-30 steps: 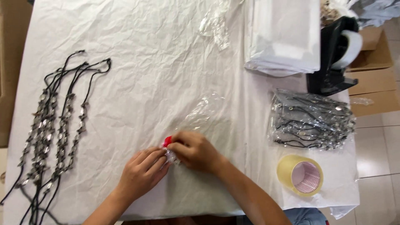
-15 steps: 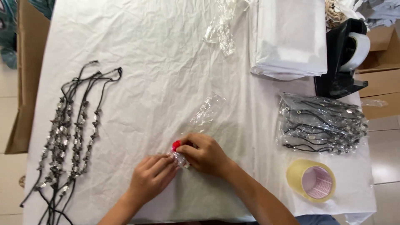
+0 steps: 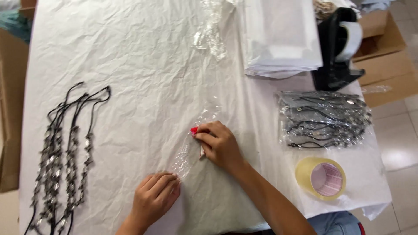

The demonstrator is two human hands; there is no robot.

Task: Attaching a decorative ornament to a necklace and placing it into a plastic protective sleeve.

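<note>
Left hand (image 3: 154,200) lies flat, open, pinning the near end of a clear plastic sleeve (image 3: 191,141), while the right hand (image 3: 220,146) pinches its red tab (image 3: 194,129), mid-flattening.

A small packing workshop: on the paper-covered table (image 3: 130,65), bagged necklaces (image 3: 324,118) lie just below a tape dispenser (image 3: 337,48) (cardboard boxes (image 3: 383,65) right of it), tape roll (image 3: 321,177) nearer.

The necklaces (image 3: 61,161) run off the bottom edge.
</note>
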